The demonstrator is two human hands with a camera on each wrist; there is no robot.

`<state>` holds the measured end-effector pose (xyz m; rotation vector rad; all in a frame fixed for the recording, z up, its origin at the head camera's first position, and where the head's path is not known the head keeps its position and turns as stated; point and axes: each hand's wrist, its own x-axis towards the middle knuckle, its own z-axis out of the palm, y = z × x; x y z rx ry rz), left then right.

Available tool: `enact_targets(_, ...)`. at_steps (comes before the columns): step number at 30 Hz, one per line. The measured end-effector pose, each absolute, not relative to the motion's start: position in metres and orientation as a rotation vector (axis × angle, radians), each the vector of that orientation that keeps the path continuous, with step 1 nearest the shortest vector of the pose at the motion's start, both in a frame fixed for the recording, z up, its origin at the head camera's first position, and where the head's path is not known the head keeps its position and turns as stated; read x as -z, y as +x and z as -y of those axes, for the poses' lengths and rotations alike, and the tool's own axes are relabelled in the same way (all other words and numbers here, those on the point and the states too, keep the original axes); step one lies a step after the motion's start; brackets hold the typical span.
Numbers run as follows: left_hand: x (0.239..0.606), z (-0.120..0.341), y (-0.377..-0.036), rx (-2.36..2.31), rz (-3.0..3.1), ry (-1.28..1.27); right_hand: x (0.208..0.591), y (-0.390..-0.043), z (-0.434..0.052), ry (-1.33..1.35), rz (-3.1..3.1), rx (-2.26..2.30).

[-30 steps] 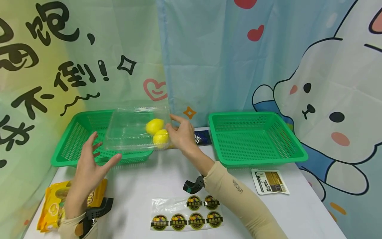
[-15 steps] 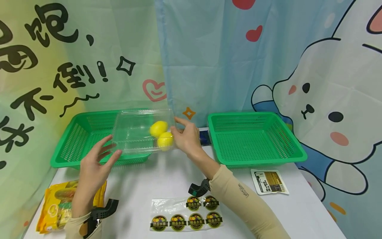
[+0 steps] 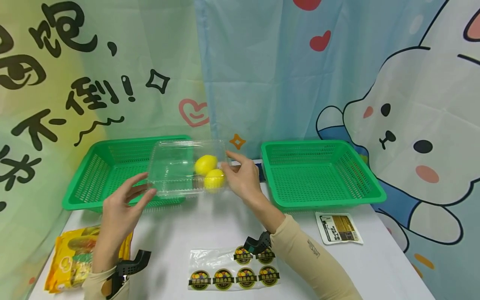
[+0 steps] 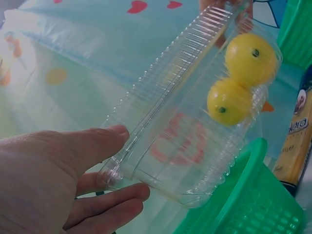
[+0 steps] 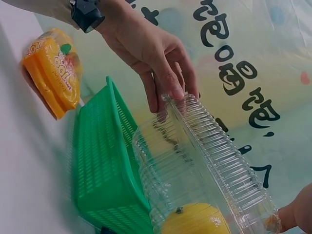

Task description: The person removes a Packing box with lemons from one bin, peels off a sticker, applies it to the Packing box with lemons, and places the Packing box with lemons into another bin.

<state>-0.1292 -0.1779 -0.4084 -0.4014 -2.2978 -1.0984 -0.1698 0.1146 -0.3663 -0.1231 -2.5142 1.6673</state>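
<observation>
A clear plastic clamshell box (image 3: 173, 164) is held up level, overlapping the left green basket (image 3: 84, 177) in the head view. Two lemons (image 3: 206, 165) lie together inside, at its right end. My left hand (image 3: 121, 208) grips the box's left end, thumb above and fingers below the edge, as the left wrist view shows. At the other end, my right hand (image 3: 245, 179) pinches the edge between thumb and fingers. In the right wrist view one lemon (image 5: 195, 220) shows through the ridged plastic, and only a little of my right hand (image 5: 298, 209) is visible.
A second green basket (image 3: 315, 179) stands at the right. Yellow snack packets (image 3: 71, 262) lie at the front left. A sheet of round labels (image 3: 234, 271) lies at the front middle, and a small white-and-brown packet (image 3: 339, 228) at the right. Behind hangs a printed curtain (image 3: 243, 83).
The box with the lemons has moved right and slightly down with my right hand. My left hand, spread apart from the box earlier, has come to its left end and taken hold.
</observation>
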Motion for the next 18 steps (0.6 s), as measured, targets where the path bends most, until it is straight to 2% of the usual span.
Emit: enact_targets(18,0.407,0.171,-0.129,1.103,2.248,-0.497,0.377,-0.159,-0.128,-0.065,2.46,-1.649)
